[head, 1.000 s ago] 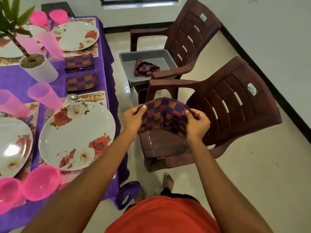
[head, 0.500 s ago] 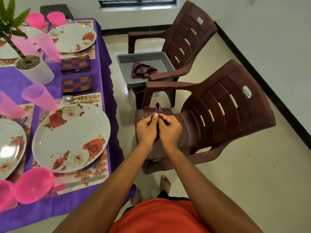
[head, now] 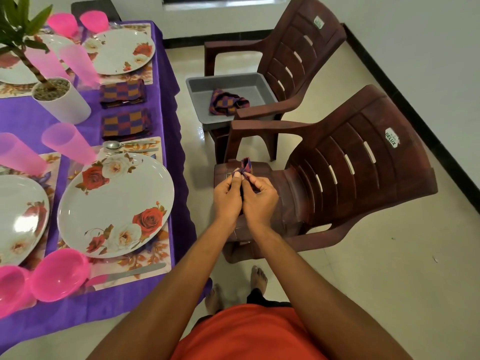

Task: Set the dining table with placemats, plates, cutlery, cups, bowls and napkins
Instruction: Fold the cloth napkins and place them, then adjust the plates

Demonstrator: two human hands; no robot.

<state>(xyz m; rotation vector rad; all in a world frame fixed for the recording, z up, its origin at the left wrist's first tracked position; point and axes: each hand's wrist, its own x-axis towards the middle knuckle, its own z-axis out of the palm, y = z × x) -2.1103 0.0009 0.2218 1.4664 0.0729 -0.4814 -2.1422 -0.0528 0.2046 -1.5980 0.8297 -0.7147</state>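
Both hands, left hand [head: 227,197] and right hand [head: 259,198], pinch the napkin [head: 246,165] together; light, limp cloth, best held by corners.

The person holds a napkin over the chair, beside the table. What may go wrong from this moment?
1. The left hand and right hand pinch the napkin only with fingertips above the chair seat; it may slip and drop there.
2. The knife lies near the edge of the table; an arm carrying the napkin across might knock it off.
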